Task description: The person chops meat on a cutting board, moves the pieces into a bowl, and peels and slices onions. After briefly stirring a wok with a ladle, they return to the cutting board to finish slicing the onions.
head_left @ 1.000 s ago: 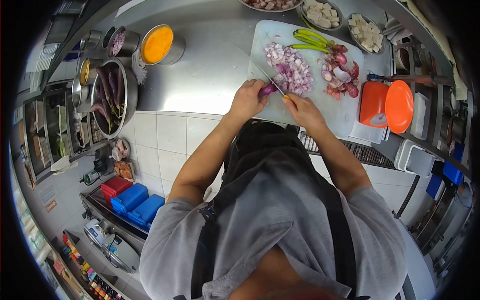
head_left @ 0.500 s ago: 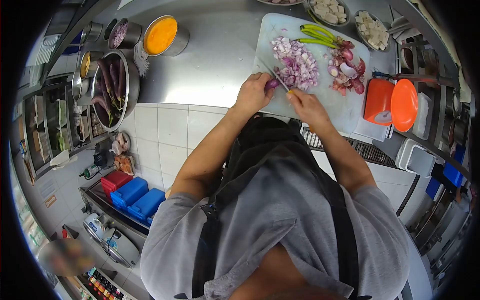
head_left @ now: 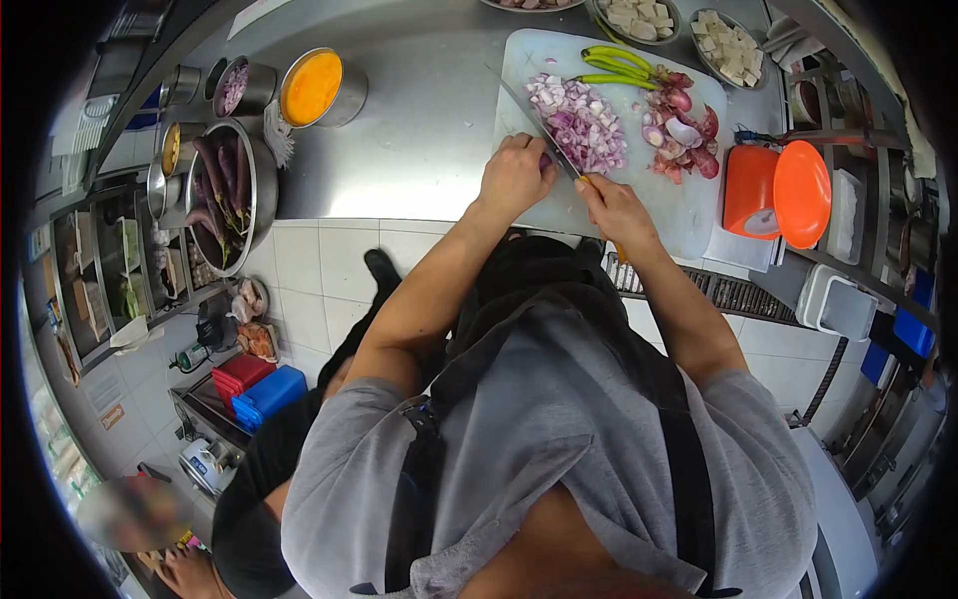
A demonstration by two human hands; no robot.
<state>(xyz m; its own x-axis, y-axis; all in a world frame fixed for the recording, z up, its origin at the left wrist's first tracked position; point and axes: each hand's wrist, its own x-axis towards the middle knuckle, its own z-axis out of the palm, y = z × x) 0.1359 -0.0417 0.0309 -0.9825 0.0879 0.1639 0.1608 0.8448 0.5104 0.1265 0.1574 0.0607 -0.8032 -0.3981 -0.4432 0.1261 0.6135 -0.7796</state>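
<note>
My left hand (head_left: 515,178) is closed around a piece of red onion (head_left: 546,161), mostly hidden by its fingers, near the white cutting board's left edge. In my right hand (head_left: 616,209) is a knife (head_left: 526,108) with a yellow handle; its blade slants up and left, beside the onion and left of the diced red onion (head_left: 587,125). Whole and peeled small red onions with skins (head_left: 684,135) lie further right on the cutting board (head_left: 671,218). Long green chillies (head_left: 616,66) lie along its far side.
An orange container (head_left: 752,190) and its orange lid (head_left: 802,195) stand right of the board. Bowls of white cubes (head_left: 728,48) are behind it. Leftward are a pot of orange liquid (head_left: 312,88) and a bowl of eggplants (head_left: 228,175). A person in black (head_left: 261,489) is close on my left.
The knife has swung so its blade points further up and left, clear of the onion's cut side. A person in black has come in at my left, covering part of the blue bins.
</note>
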